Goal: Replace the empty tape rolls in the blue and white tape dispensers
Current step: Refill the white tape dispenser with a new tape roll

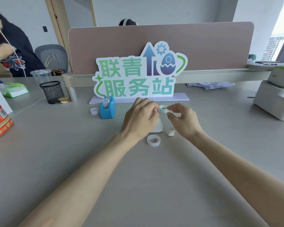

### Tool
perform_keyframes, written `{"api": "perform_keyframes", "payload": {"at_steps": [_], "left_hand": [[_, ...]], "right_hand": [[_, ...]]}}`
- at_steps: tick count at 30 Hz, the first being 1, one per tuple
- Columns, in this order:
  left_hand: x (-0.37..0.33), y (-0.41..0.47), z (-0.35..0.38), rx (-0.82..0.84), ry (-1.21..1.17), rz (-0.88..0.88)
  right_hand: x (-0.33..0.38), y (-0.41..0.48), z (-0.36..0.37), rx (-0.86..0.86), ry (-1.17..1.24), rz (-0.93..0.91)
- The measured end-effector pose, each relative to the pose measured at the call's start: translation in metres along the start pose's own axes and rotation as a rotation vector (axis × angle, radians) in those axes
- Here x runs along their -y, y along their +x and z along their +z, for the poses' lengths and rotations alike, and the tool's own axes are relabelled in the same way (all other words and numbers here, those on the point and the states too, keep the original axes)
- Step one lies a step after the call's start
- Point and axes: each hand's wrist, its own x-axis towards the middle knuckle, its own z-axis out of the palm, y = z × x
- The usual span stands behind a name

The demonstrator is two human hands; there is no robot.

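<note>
A: Fingers [174, 108] of the right hand [184, 119]?
B: Pinched on a small clear tape roll [163, 109]; the left hand [139, 119] pinches its other edge, just above the white dispenser [157, 127] on the bench [138, 169].
A: And the blue dispenser [107, 109]?
B: Farther left, tape inside.

A single wide-angle view, taken from the person's head, faces forward and tilts down over the tabletop [72, 153]. Both forearms [88, 169] come in from the bottom edge and run up to the left hand [140, 117] and right hand [185, 119], which meet at a tape roll [162, 108] just above the frame's centre, close to the lens. The upper half takes in a sign [138, 74], the partition [203, 46] behind it and the room beyond. Lines bow towards the left and right edges.
</note>
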Motion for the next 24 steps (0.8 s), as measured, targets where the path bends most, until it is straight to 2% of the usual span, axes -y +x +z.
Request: {"api": "perform_keyframes", "payload": {"at_steps": [3, 6, 11, 14, 18, 21, 24], "left_hand": [[0.006, 0.026, 0.012, 0.103, 0.058, -0.028], [0.014, 0.048, 0.021, 0.2, 0.012, -0.151], [0.022, 0.058, 0.026, 0.271, 0.02, -0.206], [0.023, 0.054, 0.024, 0.279, 0.026, -0.19], [0.016, 0.037, 0.01, 0.222, -0.013, -0.098], [0.004, 0.017, -0.005, 0.125, -0.007, 0.006], [-0.006, -0.007, -0.009, 0.096, -0.009, 0.043]], "right_hand": [[-0.011, 0.037, 0.01, 0.048, -0.117, 0.066], [-0.025, 0.069, 0.025, 0.162, -0.339, 0.114], [-0.035, 0.087, 0.036, 0.303, -0.647, 0.115], [-0.034, 0.084, 0.029, 0.286, -0.617, 0.094], [-0.016, 0.058, 0.006, 0.152, -0.356, 0.074], [0.0, 0.026, -0.011, 0.085, -0.229, -0.039], [0.006, -0.007, -0.023, 0.044, -0.126, -0.099]]}}
